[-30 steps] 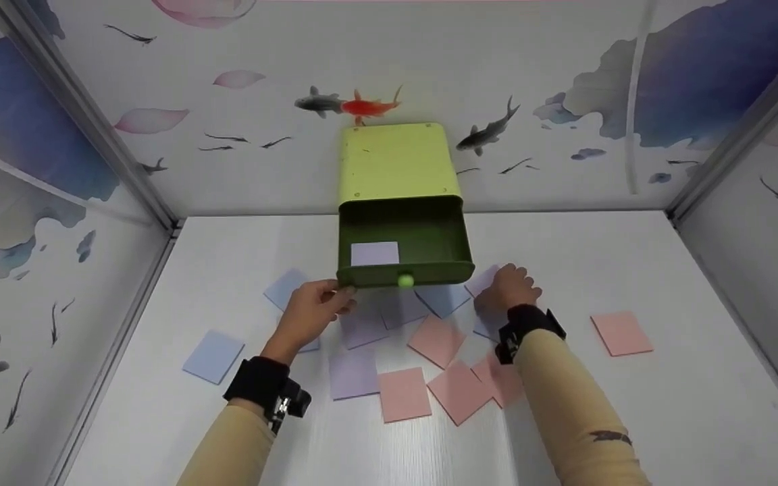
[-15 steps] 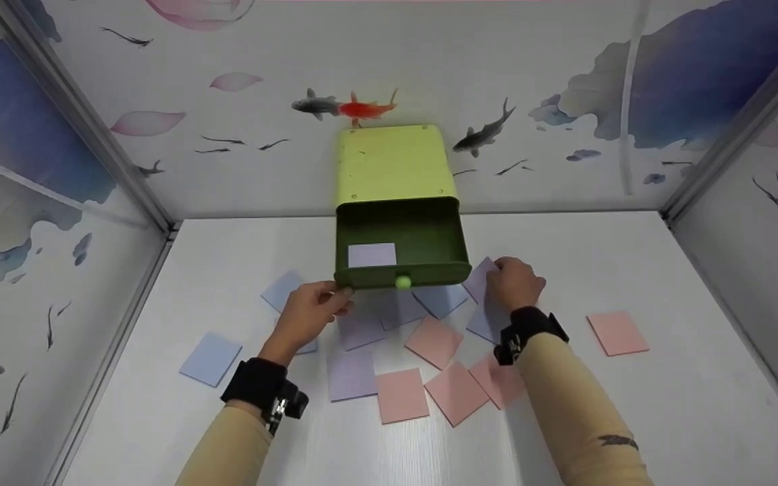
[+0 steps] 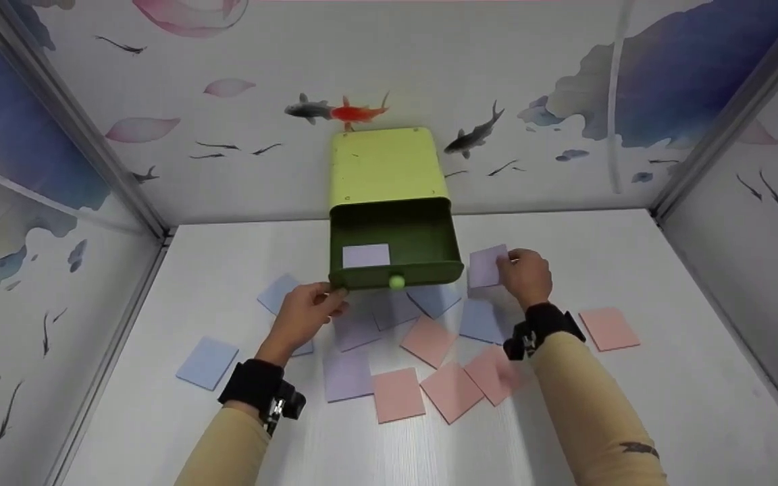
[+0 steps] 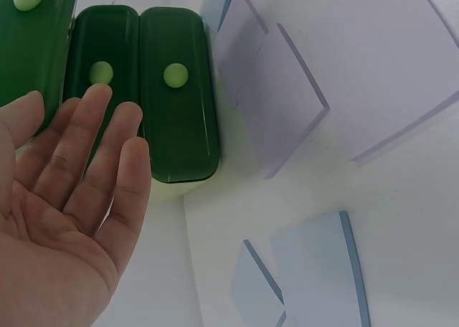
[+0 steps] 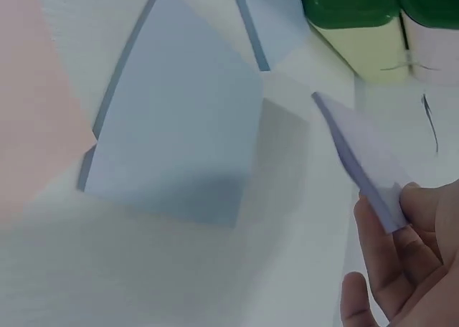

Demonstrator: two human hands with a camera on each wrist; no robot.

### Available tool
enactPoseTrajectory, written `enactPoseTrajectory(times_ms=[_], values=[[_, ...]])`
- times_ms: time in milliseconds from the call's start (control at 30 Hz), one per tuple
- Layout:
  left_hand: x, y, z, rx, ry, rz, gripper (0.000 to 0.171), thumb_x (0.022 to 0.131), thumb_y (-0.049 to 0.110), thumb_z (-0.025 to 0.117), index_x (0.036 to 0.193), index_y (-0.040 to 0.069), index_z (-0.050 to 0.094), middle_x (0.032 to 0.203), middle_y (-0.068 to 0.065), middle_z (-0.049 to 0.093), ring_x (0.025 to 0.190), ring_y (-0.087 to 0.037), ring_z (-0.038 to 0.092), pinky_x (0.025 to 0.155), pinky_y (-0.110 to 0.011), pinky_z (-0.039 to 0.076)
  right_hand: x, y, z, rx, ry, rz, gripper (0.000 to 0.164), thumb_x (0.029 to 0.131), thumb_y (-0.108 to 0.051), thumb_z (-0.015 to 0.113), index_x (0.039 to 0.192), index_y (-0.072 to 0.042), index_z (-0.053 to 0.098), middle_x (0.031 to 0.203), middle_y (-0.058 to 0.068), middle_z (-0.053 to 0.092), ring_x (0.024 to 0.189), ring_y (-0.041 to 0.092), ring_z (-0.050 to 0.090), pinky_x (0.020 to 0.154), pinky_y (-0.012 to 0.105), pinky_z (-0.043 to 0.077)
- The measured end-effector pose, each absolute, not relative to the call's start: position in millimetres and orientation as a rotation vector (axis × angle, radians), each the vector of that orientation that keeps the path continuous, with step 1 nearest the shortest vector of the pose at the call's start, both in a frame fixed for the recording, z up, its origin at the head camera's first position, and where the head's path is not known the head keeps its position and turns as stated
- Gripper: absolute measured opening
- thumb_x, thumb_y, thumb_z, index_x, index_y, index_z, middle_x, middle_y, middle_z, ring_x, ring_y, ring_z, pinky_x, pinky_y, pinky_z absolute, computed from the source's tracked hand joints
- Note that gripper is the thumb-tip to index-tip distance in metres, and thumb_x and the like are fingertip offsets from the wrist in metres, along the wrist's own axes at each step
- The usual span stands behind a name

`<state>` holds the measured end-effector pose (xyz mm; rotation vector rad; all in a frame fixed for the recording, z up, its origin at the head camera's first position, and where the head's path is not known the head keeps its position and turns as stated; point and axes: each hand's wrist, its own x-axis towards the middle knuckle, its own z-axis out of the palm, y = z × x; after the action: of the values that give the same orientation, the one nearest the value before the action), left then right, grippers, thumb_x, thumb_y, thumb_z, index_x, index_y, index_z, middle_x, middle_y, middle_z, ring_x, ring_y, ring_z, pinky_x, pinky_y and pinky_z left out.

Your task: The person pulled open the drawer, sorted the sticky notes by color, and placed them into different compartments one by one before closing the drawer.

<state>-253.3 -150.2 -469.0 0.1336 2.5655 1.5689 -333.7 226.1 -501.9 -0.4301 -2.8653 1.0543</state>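
Lilac and thin, one square [image 3: 482, 267] is pinched between the thumb and fingers of the right hand [image 3: 529, 278], held above the bench [image 3: 632, 412] just right of the pulled-out green drawer [image 3: 429, 274], where another lilac card [image 3: 367, 255] lies. At the drawer's near left corner the left hand [image 3: 303, 314] has its fingers loosely bent, though I cannot tell whether they grip the edge. This looks like carrying lilac pieces to the drawer, so the next move likely calls for clearing its front wall and lowering the piece inside.
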Motion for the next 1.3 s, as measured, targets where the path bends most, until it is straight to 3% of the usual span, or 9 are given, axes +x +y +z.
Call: enactPoseTrajectory(times_ms=[500, 633, 1000, 1300], values=[[-252, -149, -466, 0.076, 2.574, 1.528, 0.028, 0.098, 0.030, 0.058, 0.112, 0.010, 0.071, 0.096, -0.006, 0.075, 0.093, -0.020, 0.071, 0.084, -0.037, 0.054, -324, 236, -473, -0.477, -2.852, 1.214, 0.050, 0.099, -0.035, 0.048, 0.129, 0.002, 0.060, 0.124, 0.022, 0.065, 0.110, 0.035, 0.061, 0.093, 0.047, 0.048], [-252, -149, -463, 0.085, 2.605, 1.498, 0.028, 0.098, 0.029, 0.058, 0.110, 0.009, 0.072, 0.095, -0.007, 0.075, 0.091, -0.020, 0.071, 0.084, -0.038, 0.055, -322, 236, -456, -0.430, -2.832, 1.263, 0.049, 0.098, -0.037, 0.051, 0.129, 0.001, 0.061, 0.119, 0.021, 0.067, 0.103, 0.032, 0.064, 0.091, 0.045, 0.050], [-251, -146, -459, 0.145, 2.631, 1.489, 0.030, 0.098, 0.027, 0.058, 0.108, 0.003, 0.072, 0.097, -0.012, 0.075, 0.091, -0.023, 0.072, 0.086, -0.041, 0.055, -317, 230, -408, -0.337, -2.735, 1.327, 0.040, 0.096, -0.041, 0.056, 0.105, -0.005, 0.073, 0.076, 0.002, 0.063, 0.081, 0.019, 0.055, 0.070, 0.030, 0.040], [-250, -143, -456, 0.114, 2.643, 1.456, 0.031, 0.099, 0.028, 0.056, 0.111, 0.004, 0.071, 0.097, -0.010, 0.075, 0.092, -0.022, 0.071, 0.089, -0.042, 0.054, -314, 213, -375, -0.334, -2.674, 1.477, 0.045, 0.096, -0.042, 0.058, 0.121, -0.006, 0.068, 0.107, 0.010, 0.064, 0.086, 0.017, 0.058, 0.074, 0.026, 0.045]])
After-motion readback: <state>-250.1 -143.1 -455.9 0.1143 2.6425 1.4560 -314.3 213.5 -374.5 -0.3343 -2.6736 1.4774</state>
